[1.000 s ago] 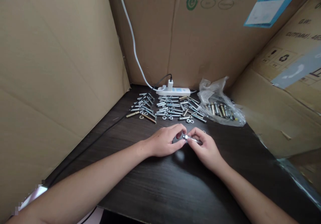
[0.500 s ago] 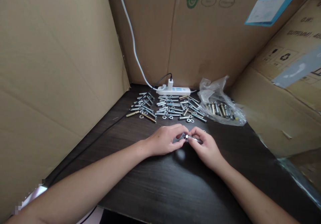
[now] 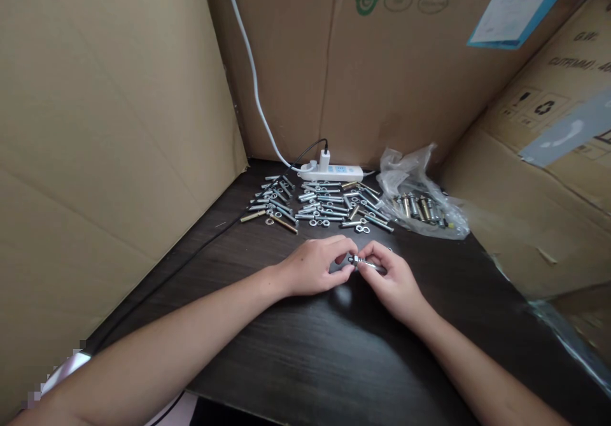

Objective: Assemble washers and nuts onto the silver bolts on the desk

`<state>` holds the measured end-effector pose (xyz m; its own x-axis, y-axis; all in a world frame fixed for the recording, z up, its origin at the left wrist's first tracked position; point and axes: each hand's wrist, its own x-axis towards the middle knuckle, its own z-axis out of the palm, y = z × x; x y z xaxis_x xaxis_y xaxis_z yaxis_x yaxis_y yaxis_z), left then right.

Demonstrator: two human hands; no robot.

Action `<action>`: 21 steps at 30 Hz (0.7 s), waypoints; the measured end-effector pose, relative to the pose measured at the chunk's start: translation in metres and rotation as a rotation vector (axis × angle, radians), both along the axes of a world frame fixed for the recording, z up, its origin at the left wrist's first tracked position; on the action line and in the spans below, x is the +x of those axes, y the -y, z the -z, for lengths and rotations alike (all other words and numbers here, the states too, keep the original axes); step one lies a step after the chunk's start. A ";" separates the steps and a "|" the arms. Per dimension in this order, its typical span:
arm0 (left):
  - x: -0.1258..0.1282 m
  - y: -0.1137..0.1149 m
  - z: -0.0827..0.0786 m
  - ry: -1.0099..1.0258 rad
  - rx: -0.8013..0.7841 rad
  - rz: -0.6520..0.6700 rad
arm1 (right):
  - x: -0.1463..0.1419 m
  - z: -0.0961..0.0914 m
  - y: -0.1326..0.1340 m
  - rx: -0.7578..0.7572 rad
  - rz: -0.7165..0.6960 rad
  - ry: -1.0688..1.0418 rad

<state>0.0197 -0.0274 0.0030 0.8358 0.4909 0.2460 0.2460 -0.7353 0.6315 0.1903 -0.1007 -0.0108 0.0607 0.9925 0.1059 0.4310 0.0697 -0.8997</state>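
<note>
My two hands meet over the middle of a dark wooden table (image 3: 305,356). A small silver bolt (image 3: 363,262) lies sideways in my right hand (image 3: 394,283), pinched by thumb and fingers. My left hand (image 3: 317,265) is curled, its fingertips pinched on the nut end of that bolt (image 3: 354,260). Just beyond my hands lies a spread of several loose bolts, sleeves and washers (image 3: 319,204).
A white power strip (image 3: 331,172) with a plugged-in charger and white cable lies at the back. A clear plastic bag of bolts (image 3: 420,203) sits back right. Cardboard boxes (image 3: 105,133) wall the table on the left, back and right. A black cable runs along the left.
Almost nothing differs. Both hands stay pinched on the bolt in the same spot; the fingers shift very slightly at its nut end.
</note>
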 end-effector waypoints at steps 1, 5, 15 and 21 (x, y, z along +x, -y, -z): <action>0.000 0.000 0.000 0.002 0.013 0.014 | 0.000 0.000 0.000 -0.001 0.000 0.002; 0.000 0.000 -0.001 -0.005 0.040 0.028 | 0.000 -0.001 0.000 0.000 0.002 0.006; 0.000 0.000 0.000 -0.024 -0.003 -0.026 | 0.000 -0.001 0.000 0.002 -0.007 0.015; 0.001 0.000 0.001 0.011 0.034 0.001 | -0.001 -0.003 0.001 0.006 -0.006 0.004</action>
